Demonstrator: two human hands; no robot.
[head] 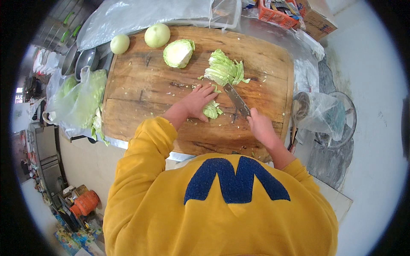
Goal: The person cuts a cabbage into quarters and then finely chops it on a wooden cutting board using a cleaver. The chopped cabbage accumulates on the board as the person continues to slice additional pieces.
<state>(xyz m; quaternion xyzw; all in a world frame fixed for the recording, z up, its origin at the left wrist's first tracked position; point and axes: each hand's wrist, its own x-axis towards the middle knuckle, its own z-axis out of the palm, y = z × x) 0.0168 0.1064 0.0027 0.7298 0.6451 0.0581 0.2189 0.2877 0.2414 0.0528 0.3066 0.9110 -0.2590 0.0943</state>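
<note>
My right hand (pixel 262 127) grips the handle of a kitchen knife (pixel 237 100), its broad blade slanting up and left over the wooden chopping board (pixel 141 116). The blade's far end meets the lower edge of a pile of sliced cabbage (pixel 222 68). Fingers spread, my left hand (pixel 199 101) cups a small piece of cut cabbage (pixel 212 110) from its left side, partly hiding it. Beyond the hands lies a cut cabbage chunk (pixel 179 54), its pale cut face showing. Two round pale green vegetables (pixel 157 35) sit along the board's far left edge.
A plastic bag of green vegetables (pixel 80 99) stands against the board's left side, near metal pans (pixel 86 62). Clear plastic sheeting (pixel 144 16) covers the back. An orange basket (pixel 278 14) and a cardboard box (pixel 317 19) are back right. Right of the board is a plastic-wrapped container (pixel 323 112).
</note>
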